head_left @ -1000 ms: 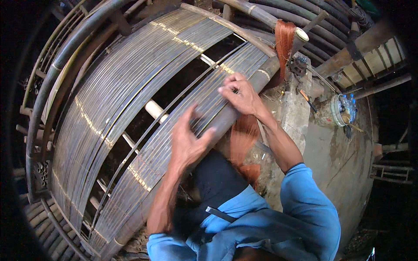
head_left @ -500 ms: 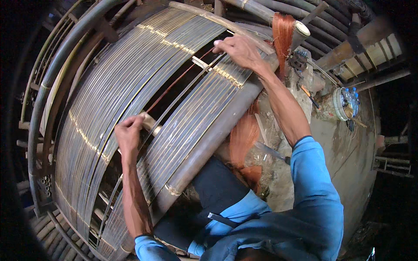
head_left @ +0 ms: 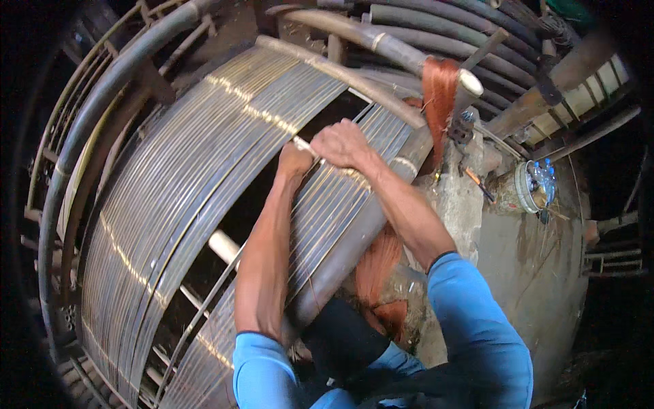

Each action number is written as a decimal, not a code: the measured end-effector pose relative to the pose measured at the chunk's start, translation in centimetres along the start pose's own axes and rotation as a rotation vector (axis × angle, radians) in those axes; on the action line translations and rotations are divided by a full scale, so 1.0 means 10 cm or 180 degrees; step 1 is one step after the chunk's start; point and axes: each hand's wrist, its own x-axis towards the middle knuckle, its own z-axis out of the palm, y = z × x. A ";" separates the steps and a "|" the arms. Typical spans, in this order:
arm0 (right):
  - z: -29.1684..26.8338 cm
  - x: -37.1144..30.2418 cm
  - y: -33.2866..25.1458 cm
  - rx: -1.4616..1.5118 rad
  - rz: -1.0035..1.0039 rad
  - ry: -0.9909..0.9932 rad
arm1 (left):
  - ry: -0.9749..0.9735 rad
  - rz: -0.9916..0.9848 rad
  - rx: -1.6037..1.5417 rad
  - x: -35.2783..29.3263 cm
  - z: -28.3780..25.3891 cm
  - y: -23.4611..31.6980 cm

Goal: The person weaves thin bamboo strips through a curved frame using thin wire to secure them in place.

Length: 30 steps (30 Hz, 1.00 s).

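Both hands are working close together at the top of the drum: the left hand (head_left: 294, 162) is curled into a fist, and the right hand (head_left: 346, 143) is closing over it from the right, fingers folded down, the two touching. Between them a pale rod (head_left: 302, 144) is poking out up and to the left; both hands are gripping about it, though how much of it they are covering cannot be told. The rod is lying across the narrower band of wires (head_left: 327, 204), right at the edge of the dark gap (head_left: 269, 180) that is splitting this band from the wide band (head_left: 184, 191) to the left. The wires are shining in tight parallel strands, curving down toward the person. Lower in the gap a white bar (head_left: 223, 247) is showing. Along the right edge of the narrow band a thick grey roller (head_left: 354, 235) is running down beside the right forearm. Beyond that, orange thread (head_left: 439, 95) is hanging from a white-tipped pole (head_left: 381, 44), more orange fibre (head_left: 378, 269) is bunching below, and a round tin of bottles (head_left: 535, 185) is sitting on the stained concrete block (head_left: 531, 273).
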 end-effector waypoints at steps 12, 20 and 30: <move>-0.28 -0.82 0.50 0.2401 -0.0126 0.1825 | 0.0334 0.0472 0.1256 -1.01 -0.61 0.49; -1.43 -3.27 0.86 0.6072 0.0291 0.2613 | 0.0446 0.0363 0.1449 -1.42 -0.69 0.35; -2.96 -4.72 0.71 0.5409 -0.1101 0.3164 | 0.0284 0.0208 0.1194 -1.36 -0.66 0.18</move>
